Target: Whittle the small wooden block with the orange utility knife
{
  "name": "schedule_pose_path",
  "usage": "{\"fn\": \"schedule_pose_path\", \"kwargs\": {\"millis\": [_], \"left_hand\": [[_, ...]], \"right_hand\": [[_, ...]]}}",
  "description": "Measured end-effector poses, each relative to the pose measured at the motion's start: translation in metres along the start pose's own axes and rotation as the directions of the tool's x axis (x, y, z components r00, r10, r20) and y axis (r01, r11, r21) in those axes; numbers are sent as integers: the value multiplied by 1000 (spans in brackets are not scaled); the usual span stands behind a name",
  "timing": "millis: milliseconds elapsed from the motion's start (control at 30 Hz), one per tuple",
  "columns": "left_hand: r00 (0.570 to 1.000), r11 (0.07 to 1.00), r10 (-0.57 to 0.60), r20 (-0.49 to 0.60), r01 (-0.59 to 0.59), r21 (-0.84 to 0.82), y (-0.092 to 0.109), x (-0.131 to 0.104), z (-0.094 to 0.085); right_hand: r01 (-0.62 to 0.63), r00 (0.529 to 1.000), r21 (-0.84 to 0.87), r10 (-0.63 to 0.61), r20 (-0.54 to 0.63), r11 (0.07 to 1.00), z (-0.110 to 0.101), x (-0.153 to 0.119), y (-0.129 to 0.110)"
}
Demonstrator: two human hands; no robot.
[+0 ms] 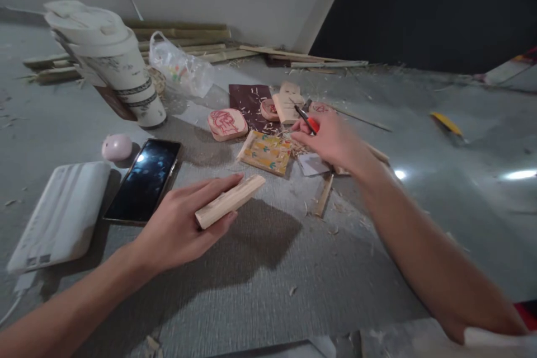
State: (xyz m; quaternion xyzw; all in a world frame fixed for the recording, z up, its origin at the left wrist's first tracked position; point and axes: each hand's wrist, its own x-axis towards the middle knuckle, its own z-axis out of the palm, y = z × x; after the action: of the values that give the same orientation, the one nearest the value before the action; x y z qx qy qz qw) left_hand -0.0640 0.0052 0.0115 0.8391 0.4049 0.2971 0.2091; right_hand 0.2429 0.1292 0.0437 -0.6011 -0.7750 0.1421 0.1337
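Note:
My left hand [180,218] grips a pale wooden block [230,200] by its sides, held above the table. My right hand [331,137] is closed on a slim black-and-red tool [308,121], its thin tip pointing up and left over a notched pale wood piece [289,103]. Whether the tip touches that piece I cannot tell. Beside it are a wooden piece with red line drawing [227,123], a smaller red-marked piece [269,110] and a dark brown sheet [245,99] strewn with shavings. A yellow patterned packet [265,152] lies nearer to me.
At left are a tall paper cup [121,67], a pink case [116,147], a phone [145,182] and a white power bank [62,212] with a cable. A clear plastic bag [180,67] and bamboo strips [184,33] lie behind. A yellow cutter [447,125] lies right.

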Motion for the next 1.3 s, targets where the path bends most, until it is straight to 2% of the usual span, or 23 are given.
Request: {"fn": "schedule_pose_path", "kwargs": {"millis": [67,100,200,267,400,533,733,867,1000,1300], "left_hand": [[1000,1000,-6,-28,7,9,-1,0,1],[999,1000,-14,-40,15,15,-1,-1,1],[995,997,-45,-91,50,53,-3,0,2],[991,993,-65,-121,76,90,-4,2,1],[988,978,-118,-104,134,161,-5,5,-1],[990,980,-134,-48,140,141,-9,3,-3],[990,986,-141,0,140,90,-9,4,-4],[983,976,-180,43,173,131,-8,6,-4],[974,962,-224,30,216,168,-7,6,-2],[972,960,-233,24,226,165,-2,9,2]], "right_hand": [[-66,998,-66,65,-20,996,-7,-6,-10],[-59,998,-97,60,9,994,-11,-10,-16],[91,983,-126,-68,173,988,-19,-28,-40],[149,973,-95,-130,189,984,-21,-44,-59],[265,936,41,-267,229,963,-15,-75,-94],[320,914,32,-317,254,947,-1,-95,-115],[314,919,3,-305,251,949,6,-101,-121],[318,925,-35,-302,231,947,5,-102,-120],[349,926,-77,-331,182,934,6,-102,-118],[387,922,-166,-375,100,907,13,-102,-102]]}}
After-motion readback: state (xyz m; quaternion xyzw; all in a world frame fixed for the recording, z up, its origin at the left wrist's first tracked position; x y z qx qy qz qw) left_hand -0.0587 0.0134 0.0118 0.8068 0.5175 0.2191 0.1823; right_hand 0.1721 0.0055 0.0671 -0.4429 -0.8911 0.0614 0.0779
